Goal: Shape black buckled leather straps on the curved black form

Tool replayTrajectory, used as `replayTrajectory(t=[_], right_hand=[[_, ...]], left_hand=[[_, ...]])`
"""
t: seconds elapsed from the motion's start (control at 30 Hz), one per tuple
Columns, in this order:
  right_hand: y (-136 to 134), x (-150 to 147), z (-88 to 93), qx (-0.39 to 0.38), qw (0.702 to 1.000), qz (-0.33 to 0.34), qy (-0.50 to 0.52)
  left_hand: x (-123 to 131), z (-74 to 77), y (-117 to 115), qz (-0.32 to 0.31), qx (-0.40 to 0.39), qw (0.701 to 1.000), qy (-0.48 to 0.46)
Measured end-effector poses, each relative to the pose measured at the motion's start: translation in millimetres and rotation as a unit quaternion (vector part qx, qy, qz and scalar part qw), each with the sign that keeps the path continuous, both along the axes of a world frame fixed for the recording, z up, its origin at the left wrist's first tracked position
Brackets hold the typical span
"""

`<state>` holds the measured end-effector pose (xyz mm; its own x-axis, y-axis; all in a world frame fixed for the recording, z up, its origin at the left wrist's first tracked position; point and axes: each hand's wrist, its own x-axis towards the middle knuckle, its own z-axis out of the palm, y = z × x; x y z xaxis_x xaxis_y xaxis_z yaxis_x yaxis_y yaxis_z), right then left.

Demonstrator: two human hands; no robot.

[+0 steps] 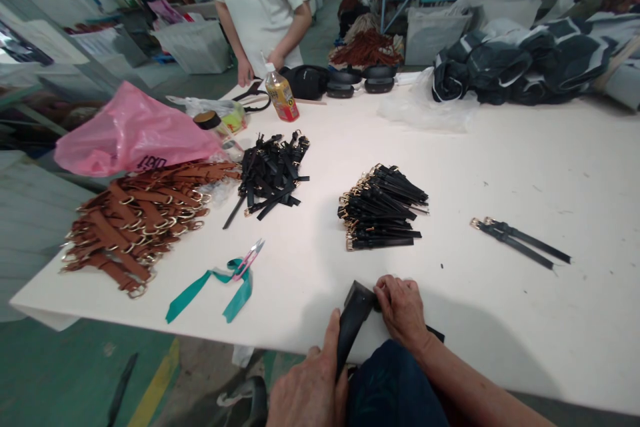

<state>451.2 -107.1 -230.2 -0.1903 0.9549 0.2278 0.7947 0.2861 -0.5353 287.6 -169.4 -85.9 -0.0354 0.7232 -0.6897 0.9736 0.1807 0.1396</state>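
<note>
— Where the desk (500, 167) edge runs nearest, what is held?
— A black strap (353, 320) is held at both ends: its lower part is clasped by the left hand (307, 390), thumb laid along it, and its upper end is pinched shut under the right hand (403, 310) on the desk.
— And beyond the grip?
— A strap pile (383, 207) is seen just beyond, scissors (247, 260) to the left.

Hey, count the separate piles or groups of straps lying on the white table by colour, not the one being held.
Brown strap piles: 1
Black strap piles: 2
Loose black strap pairs: 1
Total: 4
</note>
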Motion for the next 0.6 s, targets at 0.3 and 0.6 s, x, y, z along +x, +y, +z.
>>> replayTrajectory(t=[0.3,0.6], right_hand=[[-5,6,-0.5,-0.028,0.996,0.023,0.079],[-8,12,2.5,-0.048,0.989,0.042,0.133]], left_hand=[[-5,4.1,-6,0.005,-0.038,0.999,-0.006],[-10,-2.9,-13,0.008,-0.084,0.996,-0.009]])
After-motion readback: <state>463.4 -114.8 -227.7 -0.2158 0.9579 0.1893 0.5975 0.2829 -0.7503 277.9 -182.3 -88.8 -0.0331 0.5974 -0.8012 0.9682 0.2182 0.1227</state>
